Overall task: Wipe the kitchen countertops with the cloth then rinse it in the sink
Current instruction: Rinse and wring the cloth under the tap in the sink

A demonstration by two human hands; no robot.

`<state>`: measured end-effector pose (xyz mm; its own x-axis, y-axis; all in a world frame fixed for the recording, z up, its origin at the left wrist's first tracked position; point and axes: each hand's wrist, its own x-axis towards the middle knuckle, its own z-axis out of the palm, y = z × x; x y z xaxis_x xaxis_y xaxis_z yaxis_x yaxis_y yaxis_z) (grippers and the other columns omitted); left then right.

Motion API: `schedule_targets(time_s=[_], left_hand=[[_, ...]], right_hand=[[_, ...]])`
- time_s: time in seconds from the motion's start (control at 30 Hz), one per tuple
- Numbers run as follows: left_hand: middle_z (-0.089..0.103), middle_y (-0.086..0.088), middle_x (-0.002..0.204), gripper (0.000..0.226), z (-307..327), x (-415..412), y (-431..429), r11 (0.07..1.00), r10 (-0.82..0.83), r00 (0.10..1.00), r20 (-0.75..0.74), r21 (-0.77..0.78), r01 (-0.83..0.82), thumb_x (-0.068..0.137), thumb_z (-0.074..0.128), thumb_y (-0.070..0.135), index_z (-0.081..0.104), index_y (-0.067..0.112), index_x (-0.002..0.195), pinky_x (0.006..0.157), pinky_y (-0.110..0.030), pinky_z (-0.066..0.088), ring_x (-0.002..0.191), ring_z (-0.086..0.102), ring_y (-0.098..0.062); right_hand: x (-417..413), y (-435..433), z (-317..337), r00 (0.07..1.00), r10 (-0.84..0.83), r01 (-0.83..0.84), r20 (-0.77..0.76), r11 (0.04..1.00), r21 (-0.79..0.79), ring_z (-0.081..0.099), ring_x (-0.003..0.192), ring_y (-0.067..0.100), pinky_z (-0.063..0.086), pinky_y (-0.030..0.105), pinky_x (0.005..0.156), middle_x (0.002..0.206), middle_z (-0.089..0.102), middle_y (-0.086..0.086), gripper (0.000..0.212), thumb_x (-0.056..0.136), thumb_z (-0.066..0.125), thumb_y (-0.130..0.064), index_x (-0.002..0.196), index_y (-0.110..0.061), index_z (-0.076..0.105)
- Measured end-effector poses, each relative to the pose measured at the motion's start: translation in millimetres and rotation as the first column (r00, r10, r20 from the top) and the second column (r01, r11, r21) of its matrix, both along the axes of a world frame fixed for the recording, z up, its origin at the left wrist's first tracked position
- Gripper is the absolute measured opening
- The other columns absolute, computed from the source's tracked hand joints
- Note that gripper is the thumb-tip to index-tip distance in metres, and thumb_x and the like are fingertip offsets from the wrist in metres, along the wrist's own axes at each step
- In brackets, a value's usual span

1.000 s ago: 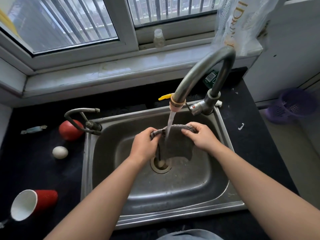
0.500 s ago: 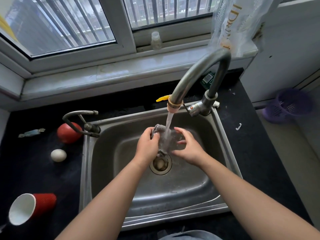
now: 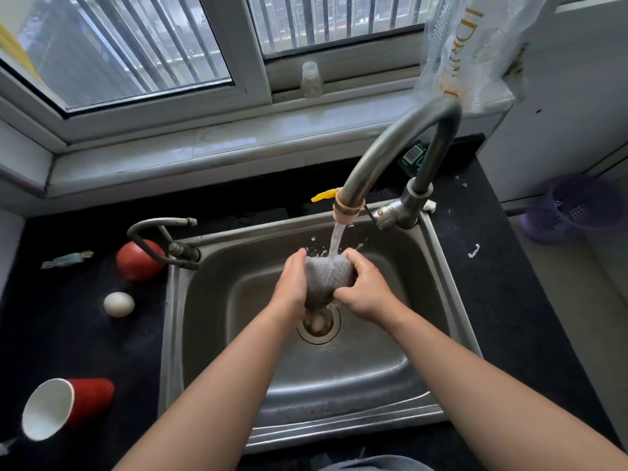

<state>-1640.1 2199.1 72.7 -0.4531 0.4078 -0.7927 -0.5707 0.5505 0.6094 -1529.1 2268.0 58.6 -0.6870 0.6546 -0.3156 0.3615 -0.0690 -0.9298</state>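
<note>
1. Black desk [image 3: 85,334] runs under a barred window [image 3: 136,52], with a steel sink [image 3: 210,300] set into it.
2. Water [image 3: 336,239] pours from the curved tap [image 3: 390,144] onto the grey cloth [image 3: 328,280], which is bunched up above the drain [image 3: 319,326], inside the sink.
3. Both hands hold the cloth: the left hand [image 3: 292,287] grips its left side, fingers curled round it.
4. The right hand [image 3: 367,294], wet, clasps its right side.
5. Left of the sink lie a red ball [image 3: 137,260], an egg [image 3: 119,304] and a tipped red cup [image 3: 68,407].
</note>
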Motion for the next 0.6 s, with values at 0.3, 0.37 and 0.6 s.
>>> schedule_targets(time_s=[0.3, 0.37, 0.6], left_hand=[[0.067, -0.008, 0.102, 0.022, -2.7, 6.7, 16.9, 0.997, 0.073, 0.988, -0.138, 0.032, -0.069, 0.088, 0.054, 0.042, 0.062, 0.024, 0.099, 0.078, -0.044, 0.057, 0.091, 0.066, -0.027], [0.067, -0.010, 0.102, 0.016, -0.3, 7.5, 17.4, 0.996, 0.089, 0.979, -0.183, 0.046, -0.082, 0.088, 0.057, 0.036, 0.062, 0.022, 0.094, 0.084, -0.049, 0.055, 0.093, 0.065, -0.028], [0.063, -0.010, 0.099, 0.008, 3.4, 9.3, 15.5, 0.998, 0.060, 0.957, -0.285, 0.020, -0.057, 0.091, 0.052, 0.021, 0.058, 0.017, 0.095, 0.073, -0.039, 0.055, 0.087, 0.060, -0.023]], right_hand=[[6.6, 20.0, 0.6, 0.998, -0.017, 0.009, -0.068, 0.995, -0.103, 0.054, 0.107, 0.017, 0.051, 0.031, 0.083, 0.121, 0.054, 0.002, 0.064, 0.064, 0.054, 0.011, 0.119, -0.023, 0.050], [2.8, 34.0, 3.0, 0.999, 0.028, -0.029, -0.031, 0.999, -0.032, 0.051, 0.115, 0.017, 0.048, 0.030, 0.089, 0.127, 0.051, -0.002, 0.065, 0.069, 0.053, 0.010, 0.126, -0.023, 0.048], [-20.5, 60.6, 5.6, 0.974, 0.156, -0.177, 0.165, 0.977, 0.121, 0.040, 0.131, 0.017, 0.035, 0.031, 0.105, 0.143, 0.043, 0.004, 0.062, 0.081, 0.049, -0.003, 0.140, -0.016, 0.036]])
